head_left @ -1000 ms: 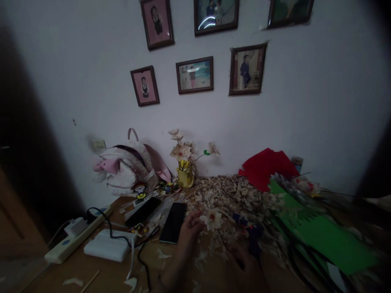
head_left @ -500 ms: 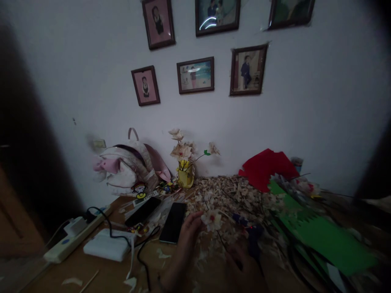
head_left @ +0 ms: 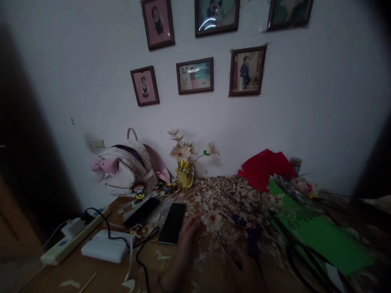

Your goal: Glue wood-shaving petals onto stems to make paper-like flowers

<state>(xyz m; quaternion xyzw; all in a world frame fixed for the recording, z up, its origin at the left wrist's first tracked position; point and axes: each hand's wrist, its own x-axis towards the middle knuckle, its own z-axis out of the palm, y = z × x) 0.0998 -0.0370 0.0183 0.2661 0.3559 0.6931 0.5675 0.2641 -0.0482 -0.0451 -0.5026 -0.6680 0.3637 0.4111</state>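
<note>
A handmade artificial flower [head_left: 212, 220] with pale petals and a red centre stands upright between my hands. My right hand [head_left: 240, 262] is closed around its thin dark stem, low down. At the left edge of the petals, my left hand [head_left: 190, 234] has its fingers curled, with the fingertips on a petal; the exact grip is dim. Just right of the bloom lies a dark blue tool [head_left: 253, 234] with a small red light, which looks like a glue gun. Loose pale petals [head_left: 226, 193] are heaped behind both hands.
Left of my hands lie a black phone [head_left: 172, 224], a second dark phone [head_left: 142, 212], a white power bank [head_left: 106, 245] with cables and a power strip [head_left: 76, 236]. Behind stand a backpack [head_left: 122, 167] and a yellow vase [head_left: 185, 177] of flowers. Green sheets [head_left: 330, 240] and red paper [head_left: 269, 169] lie right.
Almost nothing differs. My left hand has tilted slightly at the petal edge, and the view has shifted a little; the right hand keeps its place on the stem.
</note>
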